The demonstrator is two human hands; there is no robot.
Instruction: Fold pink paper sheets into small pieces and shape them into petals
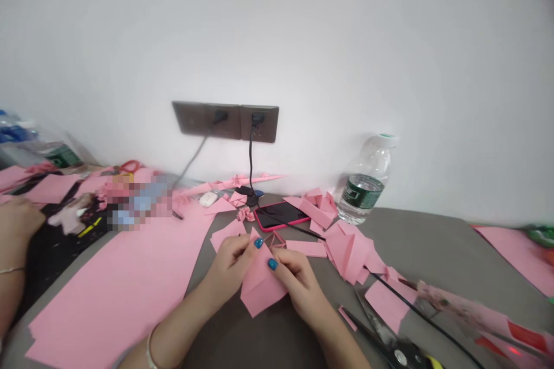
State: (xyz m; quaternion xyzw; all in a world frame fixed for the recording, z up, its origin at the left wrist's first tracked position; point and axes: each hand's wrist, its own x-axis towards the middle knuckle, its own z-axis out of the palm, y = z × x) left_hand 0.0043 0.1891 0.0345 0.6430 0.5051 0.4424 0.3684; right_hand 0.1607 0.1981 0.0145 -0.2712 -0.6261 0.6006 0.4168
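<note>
A folded piece of pink paper (262,285) is held between both hands over the grey table. My left hand (236,265) pinches its upper left part, with the thumb on top. On the right side, my right hand (296,277) grips the paper's edge between thumb and fingers. Creases run across the paper, and its lower corner points down toward the table. Just behind the hands lies a phone (281,215) with a pink case.
Large pink sheets (125,288) lie at the left, beside another person's arm (12,248). Pink scraps (348,251), a water bottle (366,181), open scissors (389,340) and a glue gun (480,314) with a black cable are at the right. Wall sockets (225,121) are behind.
</note>
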